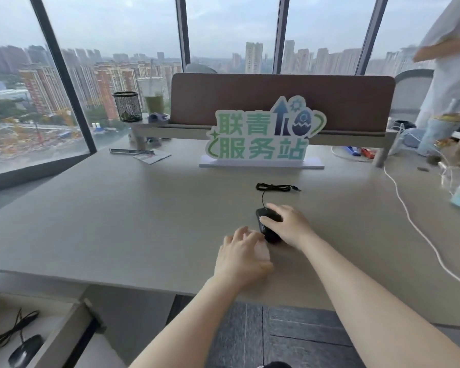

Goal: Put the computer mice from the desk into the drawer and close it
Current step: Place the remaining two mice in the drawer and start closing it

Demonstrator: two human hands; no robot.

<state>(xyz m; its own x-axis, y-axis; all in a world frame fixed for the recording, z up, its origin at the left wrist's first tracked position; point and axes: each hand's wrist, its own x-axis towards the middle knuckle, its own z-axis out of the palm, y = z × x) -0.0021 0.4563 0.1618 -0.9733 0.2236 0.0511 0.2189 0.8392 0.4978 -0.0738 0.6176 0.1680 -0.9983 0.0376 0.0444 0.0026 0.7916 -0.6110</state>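
A black wired mouse [268, 229] lies on the grey desk [117, 221], its cable coiled just behind it [275, 186]. My right hand [290, 224] rests over this mouse, fingers wrapped on its top. My left hand [242, 256] covers a white mouse [262, 249] right beside it; only a pale sliver shows under the fingers. At the lower left the drawer [61, 333] stands open, and another black wired mouse [24, 350] with its cable lies inside.
A green-and-white sign [260, 136] stands behind the mice before a brown divider [282, 99]. A mesh pen cup [127, 106] and drink sit back left. A white cable [420, 235] trails at the right, near clutter and a standing person [452, 62].
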